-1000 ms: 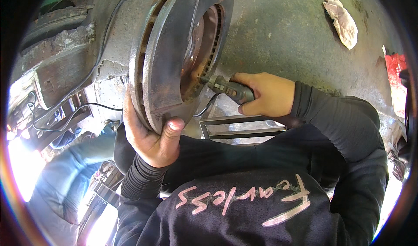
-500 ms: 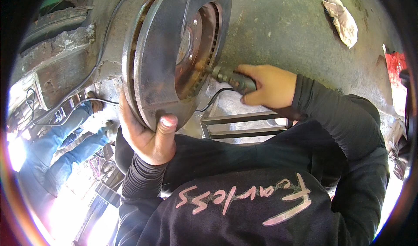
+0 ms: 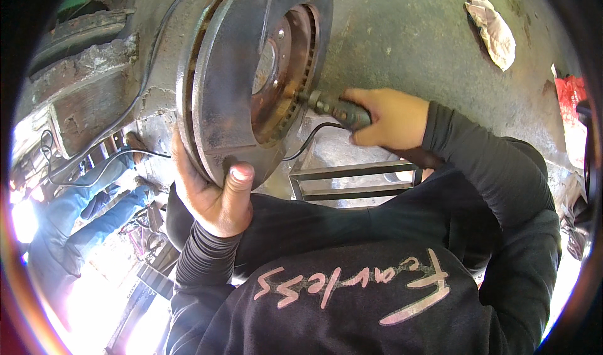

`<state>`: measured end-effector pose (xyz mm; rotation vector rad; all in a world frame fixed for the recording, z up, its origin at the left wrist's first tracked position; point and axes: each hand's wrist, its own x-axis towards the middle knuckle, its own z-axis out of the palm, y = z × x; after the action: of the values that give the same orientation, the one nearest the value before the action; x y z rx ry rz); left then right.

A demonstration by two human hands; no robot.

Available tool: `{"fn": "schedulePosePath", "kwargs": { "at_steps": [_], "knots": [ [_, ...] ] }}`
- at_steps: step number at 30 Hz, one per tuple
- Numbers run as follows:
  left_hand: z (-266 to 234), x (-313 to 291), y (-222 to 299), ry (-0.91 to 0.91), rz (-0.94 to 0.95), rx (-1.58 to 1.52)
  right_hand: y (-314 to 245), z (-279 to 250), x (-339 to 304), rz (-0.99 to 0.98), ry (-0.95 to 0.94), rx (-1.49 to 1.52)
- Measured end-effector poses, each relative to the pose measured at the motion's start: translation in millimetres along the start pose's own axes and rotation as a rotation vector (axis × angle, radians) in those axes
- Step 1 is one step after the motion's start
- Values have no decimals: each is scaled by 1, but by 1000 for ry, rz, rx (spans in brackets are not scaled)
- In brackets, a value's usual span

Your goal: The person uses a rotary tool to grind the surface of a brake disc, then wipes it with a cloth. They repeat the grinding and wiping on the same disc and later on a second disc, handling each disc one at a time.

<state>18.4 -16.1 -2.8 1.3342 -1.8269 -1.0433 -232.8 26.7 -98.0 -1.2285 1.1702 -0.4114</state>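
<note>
A large vented brake disc [image 3: 229, 72] stands on edge, tilted, its rusty hub recess turned toward the right. My left hand [image 3: 220, 195] grips its lower rim, thumb on the near face and fingers behind the edge, partly hidden. In my right hand [image 3: 392, 119] is a dark, corded die grinder [image 3: 339, 110], fingers wrapped round its body. The tool's tip reaches into the recess beside the slotted inner wall; a brownish blur surrounds it, so I cannot make out the bit.
A black metal frame [image 3: 358, 170] sits low between my legs. Power cable [image 3: 151, 60] runs along the left. A pale glove or cloth [image 3: 491, 28] lies on the floor at far right, near a red bag [image 3: 571, 97]. Another person's blue-trousered legs [image 3: 69, 223] show at left.
The grinder and my right hand have shifted very slightly right along the recess. My left hand and the brake disc hold almost the same place.
</note>
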Motion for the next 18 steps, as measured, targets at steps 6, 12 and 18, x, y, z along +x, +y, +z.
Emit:
{"fn": "schedulePosePath", "kwargs": {
  "at_steps": [6, 12, 18],
  "knots": [
    [-1, 0, -2, 23, 2, 13, -5, 3, 1, 3, -5, -74],
    [-1, 0, 0, 10, 21, 72, -13, 6, -2, 61, -63, -94],
    [2, -7, 3, 4, 21, 99, -2, -2, 4, 62, 27, -92]
  ]
}}
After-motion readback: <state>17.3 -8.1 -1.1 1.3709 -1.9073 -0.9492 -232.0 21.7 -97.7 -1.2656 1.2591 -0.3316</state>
